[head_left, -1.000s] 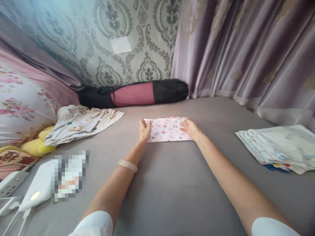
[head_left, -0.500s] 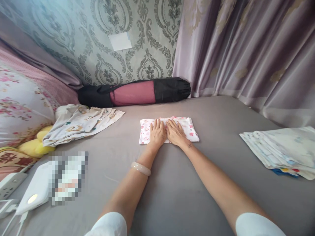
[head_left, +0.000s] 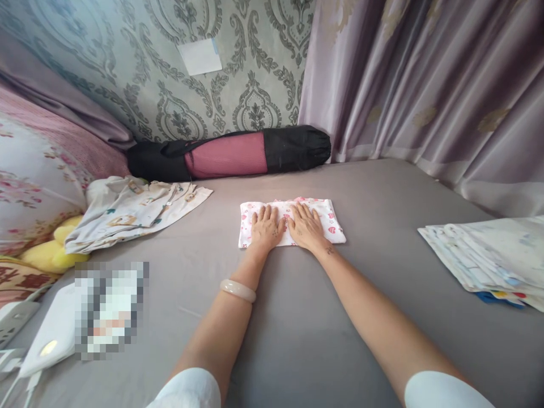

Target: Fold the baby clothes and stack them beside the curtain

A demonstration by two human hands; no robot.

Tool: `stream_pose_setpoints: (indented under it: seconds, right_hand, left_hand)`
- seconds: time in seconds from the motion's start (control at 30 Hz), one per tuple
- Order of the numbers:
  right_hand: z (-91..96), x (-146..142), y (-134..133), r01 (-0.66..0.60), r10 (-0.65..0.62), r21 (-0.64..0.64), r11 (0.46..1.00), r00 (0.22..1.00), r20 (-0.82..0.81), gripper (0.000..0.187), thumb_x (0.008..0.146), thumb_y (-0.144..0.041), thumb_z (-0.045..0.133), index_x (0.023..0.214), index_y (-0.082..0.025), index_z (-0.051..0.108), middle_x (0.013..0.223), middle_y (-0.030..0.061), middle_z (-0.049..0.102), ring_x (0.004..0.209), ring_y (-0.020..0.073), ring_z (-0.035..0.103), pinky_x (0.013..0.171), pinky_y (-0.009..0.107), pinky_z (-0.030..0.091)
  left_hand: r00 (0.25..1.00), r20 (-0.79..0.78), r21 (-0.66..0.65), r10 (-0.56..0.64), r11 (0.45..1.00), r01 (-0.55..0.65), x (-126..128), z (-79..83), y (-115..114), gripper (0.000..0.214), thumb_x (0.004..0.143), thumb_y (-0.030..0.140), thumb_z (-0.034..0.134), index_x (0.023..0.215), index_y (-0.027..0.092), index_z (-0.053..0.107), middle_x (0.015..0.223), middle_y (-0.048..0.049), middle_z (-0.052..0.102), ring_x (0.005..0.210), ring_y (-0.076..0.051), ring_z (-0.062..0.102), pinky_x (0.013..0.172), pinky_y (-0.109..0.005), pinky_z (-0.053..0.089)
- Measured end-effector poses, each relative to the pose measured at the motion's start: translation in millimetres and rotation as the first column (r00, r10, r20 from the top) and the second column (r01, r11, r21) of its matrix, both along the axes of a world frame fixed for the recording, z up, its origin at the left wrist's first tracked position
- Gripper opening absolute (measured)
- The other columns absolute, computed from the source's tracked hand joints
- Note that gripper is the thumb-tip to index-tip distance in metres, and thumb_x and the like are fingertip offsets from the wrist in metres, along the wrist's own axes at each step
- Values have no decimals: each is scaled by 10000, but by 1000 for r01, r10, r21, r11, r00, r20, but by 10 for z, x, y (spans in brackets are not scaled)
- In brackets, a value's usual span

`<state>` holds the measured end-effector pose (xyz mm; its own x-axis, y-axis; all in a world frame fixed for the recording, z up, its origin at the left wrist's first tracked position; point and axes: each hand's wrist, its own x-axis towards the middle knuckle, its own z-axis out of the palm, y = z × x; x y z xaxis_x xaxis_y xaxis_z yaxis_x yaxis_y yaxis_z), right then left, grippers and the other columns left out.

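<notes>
A white cloth with pink hearts and flowers point(head_left: 335, 229), folded into a flat rectangle, lies on the grey bed sheet point(head_left: 306, 328). My left hand point(head_left: 266, 229) rests palm down on its left half, fingers stretched out. On the right half, my right hand point(head_left: 306, 228) lies flat too, its fingers pointing away from me. A narrow strip of the cloth shows between the two thumbs. What the cloth is when unfolded cannot be seen.
At the right lies a stack of folded pale cloths point(head_left: 488, 255). A crumpled printed garment point(head_left: 136, 212) is on the left, near a yellow plush point(head_left: 51, 252). A white power bank point(head_left: 59, 323) and power strip point(head_left: 17, 320) sit front left. A black-and-pink rolled bag point(head_left: 229, 154) lines the wall.
My hands have moved apart, the left one sliding left and the right one slightly right, both still flat on the cloth. The view has shifted a little.
</notes>
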<state>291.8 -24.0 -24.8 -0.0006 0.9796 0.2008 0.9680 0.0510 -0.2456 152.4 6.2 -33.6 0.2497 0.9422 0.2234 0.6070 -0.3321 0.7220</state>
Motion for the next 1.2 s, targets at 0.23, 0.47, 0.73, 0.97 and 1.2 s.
stream_pose_setpoints:
  seconds: [0.23,0.47,0.73,0.97,1.2]
  right_hand:
    - [-6,157,-2,131,-130,20,991,991,-39,586,978,-348,303,1461,-30,396,1558,191,334,1458,302,248,1189,484,113]
    - [-6,365,-14,279,-279,-6,960,960,15,583,986,-339,281,1467,-25,383,1558,166,346,1454,276,250,1176,448,175]
    - [-17,473,-12,454,-454,-23,891,891,-16,647,989,-389,268,1465,42,342,1509,237,393,1394,321,348,1131,455,251]
    - [16,452,-24,432,-433,33,901,902,8,615,991,-366,277,1451,31,373,1521,242,371,1415,334,314,1147,509,207]
    - [118,132,13,1,-5,101,995,999,42,543,990,-269,252,1469,-62,401,1561,132,351,1464,255,250,1201,487,93]
  left_hand:
    - [977,-143,6,159,987,-159,-219,64,68,571,914,449,498,1408,162,480,1567,-162,328,1493,-316,154,1205,-488,-5]
    - [801,-564,19,201,973,-231,-362,154,85,677,978,533,203,1502,122,329,1599,-124,268,1479,-278,228,1183,-498,217]
    - [794,-574,-46,198,961,-273,-546,112,148,717,967,556,158,1536,132,263,1603,-100,254,1478,-272,236,1200,-487,191]
    - [783,-577,12,233,961,-277,-498,153,139,690,981,517,193,1511,91,309,1583,-131,300,1470,-294,252,1191,-516,208]
    - [807,-576,258,128,966,31,-88,221,32,550,1001,328,251,1479,80,361,1555,-127,362,1474,-247,251,1210,-468,183]
